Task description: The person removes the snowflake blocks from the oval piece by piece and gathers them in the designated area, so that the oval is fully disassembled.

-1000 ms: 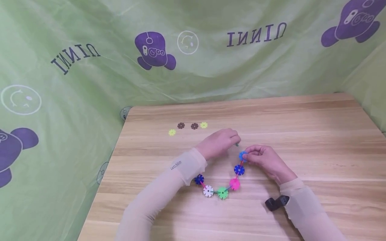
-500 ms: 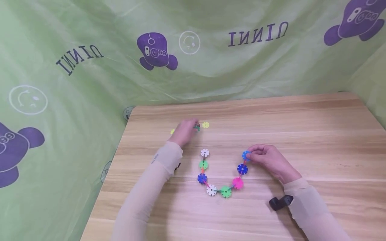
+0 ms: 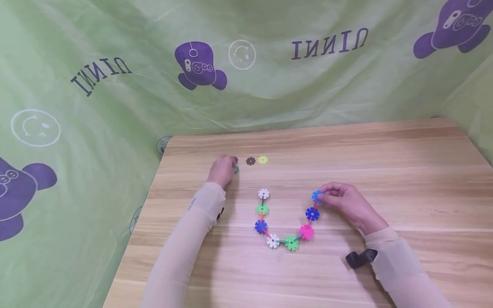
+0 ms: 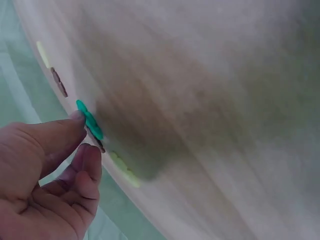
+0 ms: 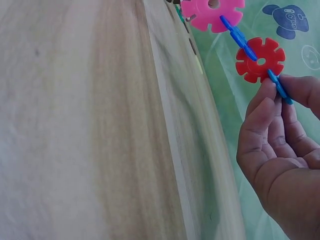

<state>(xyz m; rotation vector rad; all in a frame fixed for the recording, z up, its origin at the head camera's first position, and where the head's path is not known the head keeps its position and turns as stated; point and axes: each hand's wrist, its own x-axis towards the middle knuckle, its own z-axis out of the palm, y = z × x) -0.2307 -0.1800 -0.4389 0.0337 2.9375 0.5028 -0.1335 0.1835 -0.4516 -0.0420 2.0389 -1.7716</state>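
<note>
Far left, we see the left hand (image 3: 222, 170) pinching a green disc (image 4: 90, 120), partly hiding a brown disc (image 3: 236, 160) from the head view; a yellow disc (image 4: 124, 169) blurs nearby. Right, the right hand (image 3: 348, 204) pinches the light-blue end disc (image 3: 316, 196) of the disc chain (image 3: 291, 244), its edge covered.

My left hand (image 3: 222, 171), with teal disc (image 4: 90, 120), gone from right end of chain (image 3: 291, 243) to upper frame, left of centre; left yellow disc (image 4: 125, 170) now hidden behind it in head view; right brown disc (image 3: 250, 161) showing again; white end disc (image 3: 263, 194) clear of my sleeve (image 3: 185, 239); chain and my right hand (image 3: 348, 204) slid slightly up and right
</note>
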